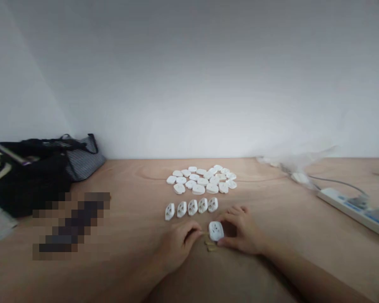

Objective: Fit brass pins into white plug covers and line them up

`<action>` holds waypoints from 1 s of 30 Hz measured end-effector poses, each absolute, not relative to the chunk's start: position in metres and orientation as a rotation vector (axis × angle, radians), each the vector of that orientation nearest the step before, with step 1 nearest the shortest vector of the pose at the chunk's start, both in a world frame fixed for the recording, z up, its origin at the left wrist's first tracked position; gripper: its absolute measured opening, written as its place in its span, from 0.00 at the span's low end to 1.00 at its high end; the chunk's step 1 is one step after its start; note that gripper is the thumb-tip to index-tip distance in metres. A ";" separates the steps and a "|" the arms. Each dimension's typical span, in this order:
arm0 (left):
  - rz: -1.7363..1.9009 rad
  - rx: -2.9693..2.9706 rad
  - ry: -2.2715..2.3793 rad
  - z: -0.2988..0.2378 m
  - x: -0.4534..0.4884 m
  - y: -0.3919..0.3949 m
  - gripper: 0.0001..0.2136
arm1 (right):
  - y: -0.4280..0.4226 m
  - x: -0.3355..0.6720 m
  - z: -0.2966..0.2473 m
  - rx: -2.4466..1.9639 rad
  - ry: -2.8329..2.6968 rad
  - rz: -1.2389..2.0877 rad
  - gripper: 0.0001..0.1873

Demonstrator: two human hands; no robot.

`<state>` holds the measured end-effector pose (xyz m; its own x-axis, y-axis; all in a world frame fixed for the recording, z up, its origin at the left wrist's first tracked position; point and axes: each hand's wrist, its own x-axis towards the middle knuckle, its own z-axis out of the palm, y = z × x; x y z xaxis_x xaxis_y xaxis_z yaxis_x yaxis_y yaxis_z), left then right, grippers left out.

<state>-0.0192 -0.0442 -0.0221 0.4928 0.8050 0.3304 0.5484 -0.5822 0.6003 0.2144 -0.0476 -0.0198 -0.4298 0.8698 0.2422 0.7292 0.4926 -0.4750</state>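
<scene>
My right hand holds a white plastic socket piece between thumb and fingers, its face with the slots turned toward me. My left hand is pinched just to the left of it, on a small brass-coloured strip that points at the socket piece's side. Beneath the socket piece, a few small brass-coloured strips lie on the wooden table. A row of several similar white socket pieces stands on edge just beyond my hands.
Farther back spreads a group of several white plastic pieces. A white power strip with plugs and a grey cable lies at right, near a clear plastic bag. Black bags and a pixelated dark object occupy the left.
</scene>
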 end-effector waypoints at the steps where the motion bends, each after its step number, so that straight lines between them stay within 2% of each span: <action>1: 0.851 2.322 1.139 -0.021 -0.019 -0.045 0.07 | -0.048 0.212 -0.020 -1.305 -2.263 0.411 0.21; 7: 0.959 2.321 1.113 -0.021 -0.020 -0.046 0.04 | -0.052 0.202 -0.023 -1.211 -2.159 0.444 0.19; 24: 1.191 2.615 0.647 -0.021 -0.017 -0.043 0.10 | -0.054 0.198 -0.023 -1.138 -2.178 0.405 0.21; 30: 1.211 2.698 0.662 -0.019 -0.016 -0.045 0.09 | -0.056 0.197 -0.020 -1.105 -2.198 0.359 0.20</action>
